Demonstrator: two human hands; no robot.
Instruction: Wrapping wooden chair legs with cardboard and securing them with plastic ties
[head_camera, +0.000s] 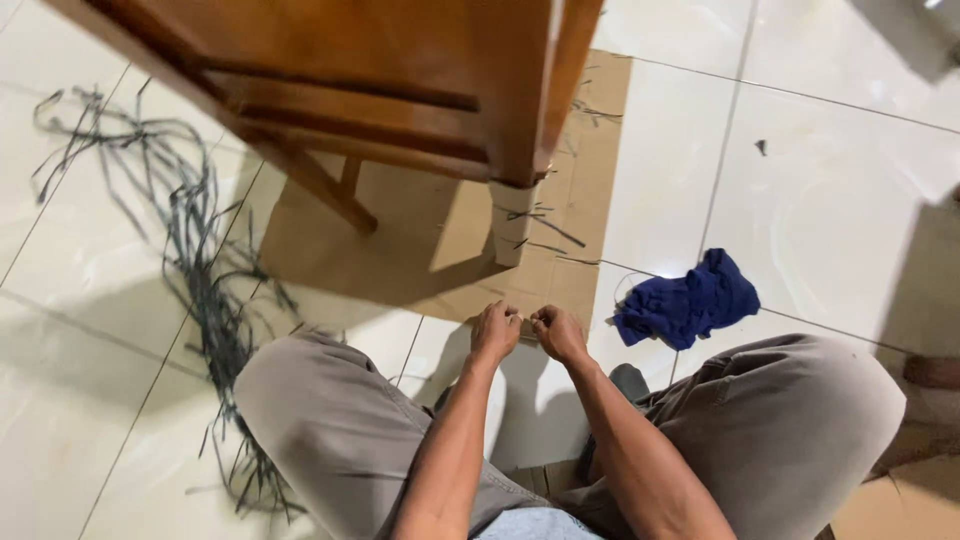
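Fingers (513, 318) of both hands pinching shut on something too thin to make out, probably a dark strip like the pile of dark strips (190, 250) lying well off to the left. Working just below the wooden furniture leg (512, 228), near the blue cloth (686, 300). Left hand (496, 332) and right hand (558, 335) nearly touching; worth keeping tension even. Furniture top cut off by frame.

A home floor used as workshop: glossy tiles (840, 200), wooden furniture (400, 90), scattered strips (190, 230).
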